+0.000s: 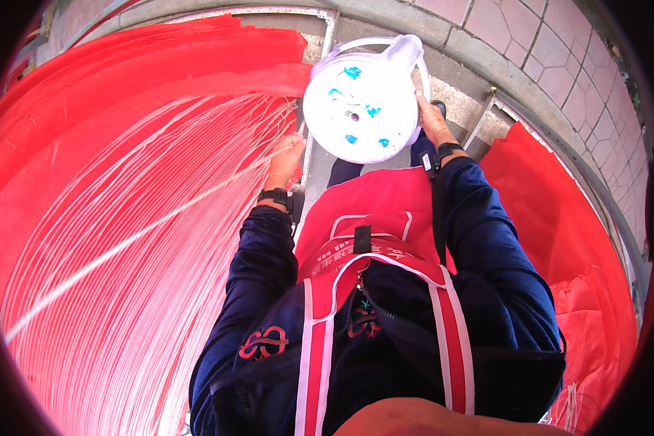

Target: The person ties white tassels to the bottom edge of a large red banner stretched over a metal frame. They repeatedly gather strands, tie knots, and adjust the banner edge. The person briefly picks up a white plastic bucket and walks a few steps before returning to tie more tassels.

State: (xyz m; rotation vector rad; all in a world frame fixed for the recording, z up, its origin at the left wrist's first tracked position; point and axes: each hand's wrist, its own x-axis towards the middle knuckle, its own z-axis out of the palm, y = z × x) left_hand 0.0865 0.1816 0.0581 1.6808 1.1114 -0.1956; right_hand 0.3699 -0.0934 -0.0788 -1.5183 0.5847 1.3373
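Observation:
In my right hand [435, 121] is the side of a round white plastic object [359, 117]. It has blue leaf-like marks, a small dark hole near its middle, and a curved handle at its far side. My left hand [286, 158] is close beside it, fingers closed on a pale strand [158, 222] that stretches tautly to the lower left. Beyond and beneath that hand, many thin white strands [141, 283] fan out over red fabric [141, 71]. Some strands gather in loose ends near the white object.
A pale metal frame bar [331, 32] runs by the white object, and another bar [478, 119] stands to the right. More red fabric [567, 218] spreads at the right. A concrete curb [479, 52] and pink paving [523, 32] lie beyond. My red apron [370, 191] hangs in front.

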